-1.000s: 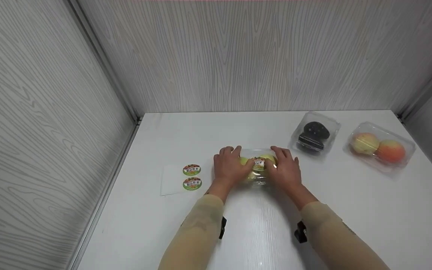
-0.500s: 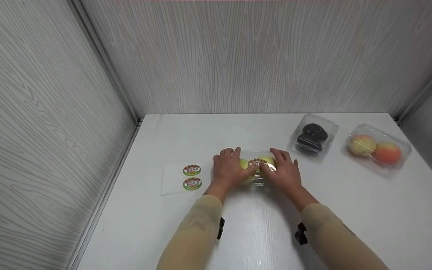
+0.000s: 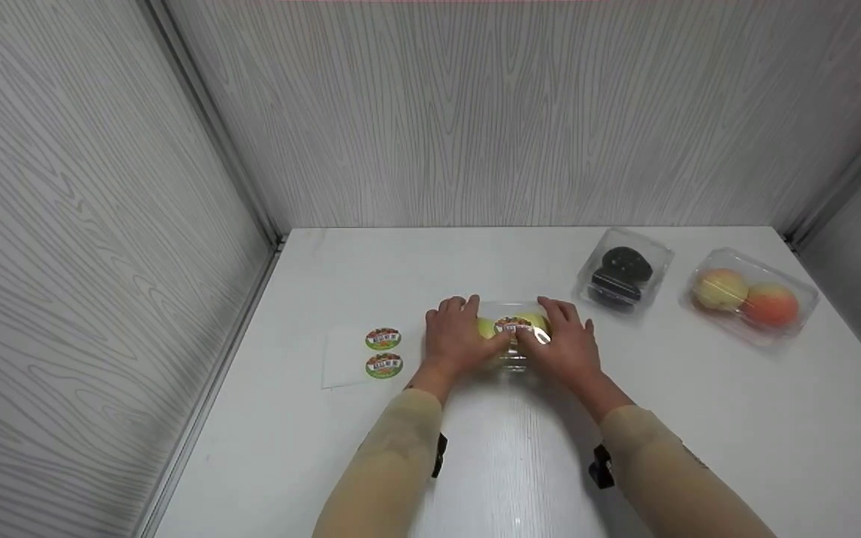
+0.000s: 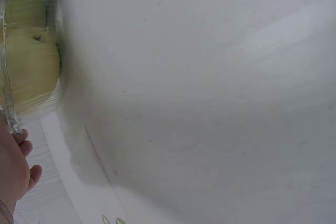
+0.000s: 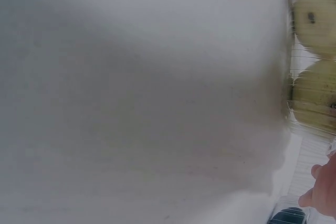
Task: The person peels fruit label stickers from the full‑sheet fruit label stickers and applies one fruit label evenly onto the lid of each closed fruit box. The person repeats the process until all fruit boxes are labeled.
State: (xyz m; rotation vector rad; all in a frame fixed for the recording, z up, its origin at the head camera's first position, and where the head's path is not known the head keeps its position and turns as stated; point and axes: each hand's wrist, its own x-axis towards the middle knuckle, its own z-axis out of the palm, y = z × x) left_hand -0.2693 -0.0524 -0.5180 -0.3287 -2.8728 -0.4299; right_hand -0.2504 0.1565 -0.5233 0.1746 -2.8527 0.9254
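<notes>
Clear container [image 3: 514, 359] of yellow fruits [image 4: 29, 66] is gripped by left fingers [image 3: 471, 307] and right fingers [image 3: 553, 309].

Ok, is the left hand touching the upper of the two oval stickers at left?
Apart. The head view shows a plain gap between the left hand, which is at the clear container, and the upper oval sticker.

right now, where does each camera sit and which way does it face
Head: on the head, forward and down at the held box; left hand, right hand and forearms show.
Left wrist: on that wrist, towards table and box; left hand lower left.
Right wrist: on that wrist, towards table and box; right hand lower right.
Both wrist views share the yellow fruit.
</notes>
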